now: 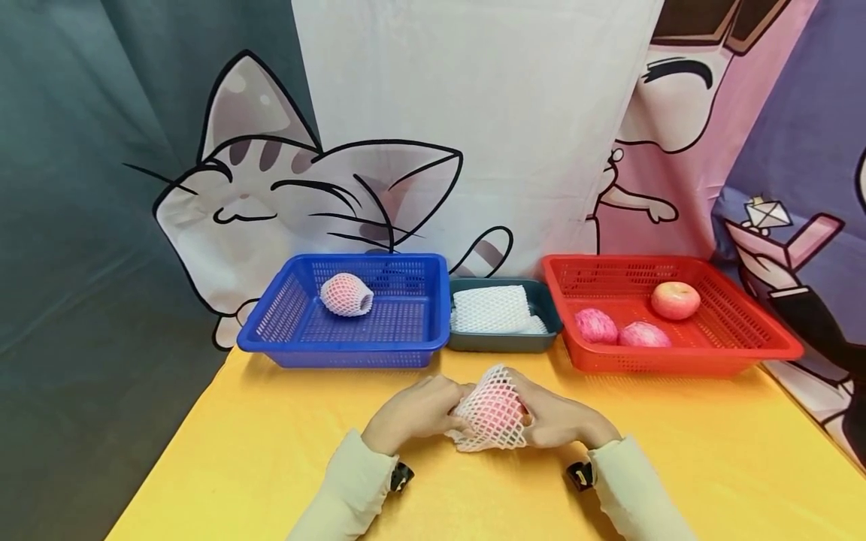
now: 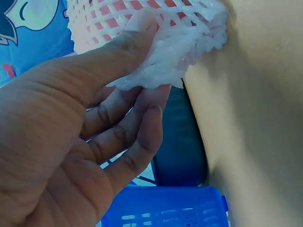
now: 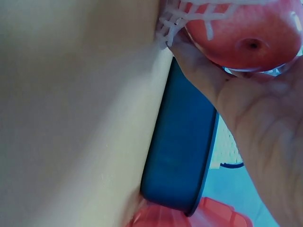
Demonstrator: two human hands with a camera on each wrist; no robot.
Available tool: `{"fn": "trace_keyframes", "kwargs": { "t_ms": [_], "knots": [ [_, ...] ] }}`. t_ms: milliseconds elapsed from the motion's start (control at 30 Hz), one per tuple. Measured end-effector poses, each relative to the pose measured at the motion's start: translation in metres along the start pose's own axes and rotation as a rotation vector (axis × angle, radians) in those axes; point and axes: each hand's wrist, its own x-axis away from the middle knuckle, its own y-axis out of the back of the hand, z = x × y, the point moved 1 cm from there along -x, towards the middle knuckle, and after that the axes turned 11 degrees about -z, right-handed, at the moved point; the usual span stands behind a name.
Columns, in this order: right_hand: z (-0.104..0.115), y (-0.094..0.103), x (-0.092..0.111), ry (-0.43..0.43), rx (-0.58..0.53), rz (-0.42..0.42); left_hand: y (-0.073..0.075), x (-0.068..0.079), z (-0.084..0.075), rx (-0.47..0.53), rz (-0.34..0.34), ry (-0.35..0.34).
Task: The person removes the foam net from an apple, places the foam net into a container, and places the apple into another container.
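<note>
A red apple (image 3: 241,40) sits partly inside a white foam net sleeve (image 1: 492,412), held up over the yellow table between both hands. My left hand (image 1: 422,409) pinches the sleeve's gathered end between thumb and fingers, as the left wrist view shows. On the other side my right hand (image 1: 558,413) grips the apple and the sleeve's edge. In the right wrist view the apple's bare end shows beyond the netting. The right fingertips are largely hidden behind the fruit.
At the back left, a blue basket (image 1: 352,357) holds one netted apple (image 1: 346,294). A dark green tray (image 1: 501,343) with white foam nets (image 1: 492,308) stands in the middle. The red basket (image 1: 676,361) at right contains a bare apple (image 1: 675,300) and two pink-patterned fruits (image 1: 596,326).
</note>
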Motion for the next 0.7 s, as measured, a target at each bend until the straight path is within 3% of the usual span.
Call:
{"fn": "trace_keyframes", "kwargs": {
  "t_ms": [167,400,600,700],
  "knots": [
    [-0.004,0.015,0.004,-0.059,-0.047,-0.039,0.004,0.002,0.003,0.009,0.0,0.011],
    [-0.011,0.03,0.008,-0.074,-0.278,-0.045,0.006,0.001,0.007,0.051,-0.032,0.001],
    [-0.017,0.035,0.016,-0.114,-0.259,-0.124,0.007,0.002,0.008,0.062,-0.011,0.05],
    [-0.018,0.036,0.016,-0.129,-0.251,-0.116,0.007,0.003,0.008,0.063,-0.01,0.072]
  ]
}}
